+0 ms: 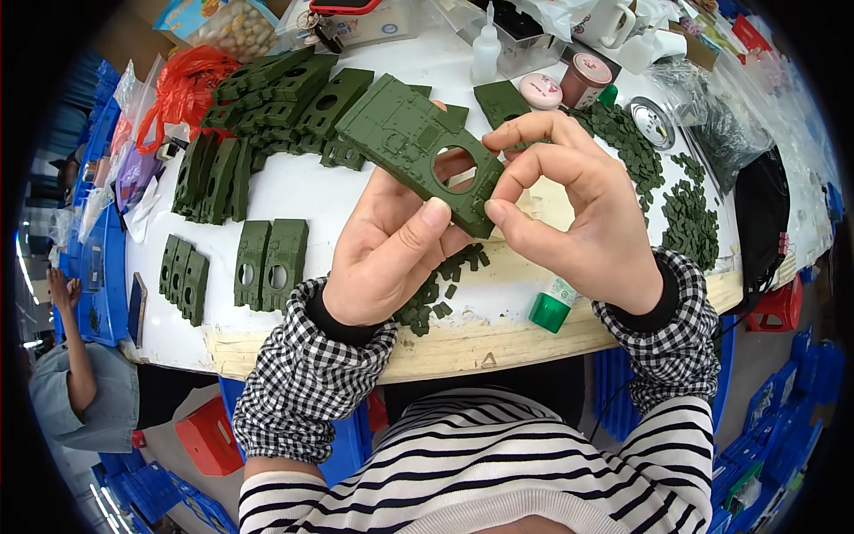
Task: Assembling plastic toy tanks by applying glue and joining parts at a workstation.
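Above the table's front edge, my left hand [391, 245] grips a dark green plastic toy tank hull [405, 133], tilted, with a round hole near its right end. The thumb lies along the hull's near edge, and the other fingers pass beneath it. At the hull's right end, the thumb and index fingertip of my right hand [578, 200] come together against the edge. Whether a small part sits between them is hidden. Below the hands lie loose small green pieces [442, 310]. A small bottle with a green cap [553, 307] lies near the right wrist.
More hulls stand stacked [267, 93] at the far left; nearer ones [271, 265] lie in rows. Small green parts [692, 227] are heaped at right. A white squeeze bottle [486, 53], a pink tub [587, 78] and bags stand behind. Another person's arm [76, 343] shows at left.
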A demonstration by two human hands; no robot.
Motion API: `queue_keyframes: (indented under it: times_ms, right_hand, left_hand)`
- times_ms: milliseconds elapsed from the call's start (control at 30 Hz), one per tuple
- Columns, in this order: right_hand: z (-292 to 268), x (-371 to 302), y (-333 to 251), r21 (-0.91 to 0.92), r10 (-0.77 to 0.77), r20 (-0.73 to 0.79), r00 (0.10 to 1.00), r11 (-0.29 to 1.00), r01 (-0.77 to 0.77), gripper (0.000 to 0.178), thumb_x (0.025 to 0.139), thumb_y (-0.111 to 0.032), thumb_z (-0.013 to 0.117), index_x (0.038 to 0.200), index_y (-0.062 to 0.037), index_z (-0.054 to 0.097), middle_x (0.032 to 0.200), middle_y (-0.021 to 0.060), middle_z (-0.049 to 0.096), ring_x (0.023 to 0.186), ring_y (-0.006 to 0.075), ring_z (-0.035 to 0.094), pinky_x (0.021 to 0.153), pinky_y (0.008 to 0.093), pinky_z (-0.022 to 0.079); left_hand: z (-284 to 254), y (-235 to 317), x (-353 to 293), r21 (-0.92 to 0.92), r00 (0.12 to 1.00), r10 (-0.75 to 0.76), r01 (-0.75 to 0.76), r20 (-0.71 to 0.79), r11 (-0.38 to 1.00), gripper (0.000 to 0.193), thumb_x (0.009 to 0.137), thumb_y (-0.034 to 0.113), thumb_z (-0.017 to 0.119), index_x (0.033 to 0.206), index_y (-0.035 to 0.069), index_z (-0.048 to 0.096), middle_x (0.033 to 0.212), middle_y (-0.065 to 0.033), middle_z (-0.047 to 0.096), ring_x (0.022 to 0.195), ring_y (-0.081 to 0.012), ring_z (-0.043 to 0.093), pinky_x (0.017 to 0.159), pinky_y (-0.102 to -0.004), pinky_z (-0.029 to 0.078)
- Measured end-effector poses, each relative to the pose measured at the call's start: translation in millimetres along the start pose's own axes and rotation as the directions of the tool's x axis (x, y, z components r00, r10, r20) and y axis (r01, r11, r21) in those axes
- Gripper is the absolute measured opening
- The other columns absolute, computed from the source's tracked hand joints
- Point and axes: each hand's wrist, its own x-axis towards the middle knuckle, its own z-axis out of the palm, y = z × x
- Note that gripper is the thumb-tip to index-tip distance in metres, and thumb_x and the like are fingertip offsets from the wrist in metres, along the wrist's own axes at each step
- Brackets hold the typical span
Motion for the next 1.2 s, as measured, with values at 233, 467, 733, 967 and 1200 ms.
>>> queue_keyframes:
  times_ms: [233,467,733,967,1200]
  right_hand:
    - [-2,-1,-1,-0.003,0.004,0.041,0.999,1.000,-0.003,0.010,0.075,-0.004,0.073,0.075,-0.0043,0.063,0.115,0.0117,0.060,0.109,0.0218,0.055,0.101,0.0365,0.039]
    - [1,0,0,-0.031,-0.072,-0.031,0.997,0.997,0.071,0.011,0.074,-0.007,0.074,0.075,-0.0050,0.062,0.103,0.0105,0.061,0.098,0.0241,0.059,0.089,0.0348,0.045]
    - [-12,4,0,0.325,0.072,-0.119,0.990,0.945,-0.029,0.015,0.093,-0.012,0.064,0.099,0.0000,0.058,0.096,0.0053,0.059,0.094,0.0118,0.057,0.086,0.0272,0.045]
    - [-14,6,-7,0.483,0.310,0.033,0.950,0.827,-0.287,0.030,0.098,-0.014,0.059,0.121,0.0028,0.055,0.103,0.0048,0.059,0.094,0.0089,0.056,0.082,0.0247,0.047]
    - [-7,1,-10,-0.196,-0.241,-0.182,0.953,0.959,0.205,0.027,0.072,-0.012,0.080,0.098,-0.0069,0.072,0.097,0.0088,0.059,0.091,0.0229,0.055,0.078,0.0317,0.046]
  left_hand:
    - [-3,0,-2,-0.028,0.999,-0.006,0.007,0.040,1.000,0.062,0.102,0.010,0.045,0.154,0.008,0.011,0.149,-0.0157,0.034,0.136,-0.0276,0.041,0.111,-0.0444,0.039]
    - [0,1,-1,0.017,1.000,-0.017,0.017,0.006,1.000,0.066,0.102,0.015,0.046,0.155,0.008,0.008,0.150,-0.0203,0.032,0.135,-0.0302,0.043,0.108,-0.0449,0.043]
    - [-13,5,0,-0.223,0.953,-0.112,0.179,0.282,0.958,0.058,0.104,0.031,0.038,0.152,0.004,0.020,0.147,-0.0230,0.039,0.129,-0.0361,0.050,0.108,-0.0503,0.042]
    - [-8,5,-1,-0.263,0.936,-0.204,0.282,0.286,0.923,0.064,0.103,0.034,0.042,0.152,0.001,0.017,0.147,-0.0226,0.039,0.129,-0.0343,0.049,0.101,-0.0515,0.048]
    - [0,9,-2,-0.205,0.996,-0.073,0.084,0.058,0.975,0.053,0.107,0.025,0.034,0.153,0.012,0.014,0.147,-0.0186,0.039,0.132,-0.0301,0.047,0.108,-0.0449,0.043]
